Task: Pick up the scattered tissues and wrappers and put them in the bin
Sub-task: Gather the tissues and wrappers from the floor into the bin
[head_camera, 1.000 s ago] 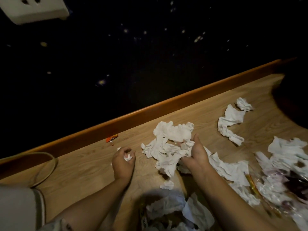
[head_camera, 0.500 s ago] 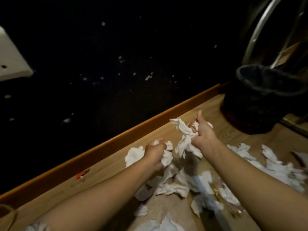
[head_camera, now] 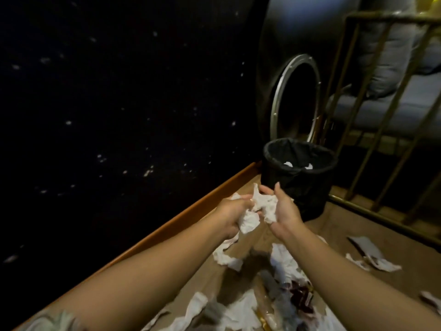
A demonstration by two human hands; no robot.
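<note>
Both hands are raised together above the wooden floor, just short of the black bin point(head_camera: 317, 187). My left hand point(head_camera: 232, 212) grips a wad of white tissues point(head_camera: 249, 220). My right hand point(head_camera: 285, 211) cups more white tissues point(head_camera: 265, 203), palm turned inward. The two bunches touch between the hands. The bin has a black liner, and two white scraps point(head_camera: 288, 164) show inside it. Several crumpled tissues point(head_camera: 285, 263) and a clear wrapper with dark red print point(head_camera: 299, 297) lie scattered on the floor under my arms.
A dark speckled wall point(head_camera: 119, 103) with an orange-brown skirting board point(head_camera: 167, 225) runs along the left. Behind the bin is a round metal-rimmed object point(head_camera: 296, 96). A brass-coloured railing point(head_camera: 381, 120) stands to the right, bedding behind it. More tissues point(head_camera: 372, 256) lie at right.
Both hands lifted their tissue bunches off the floor and carried them forward toward the bin. The view swung right and up, bringing the bin and railing into sight.
</note>
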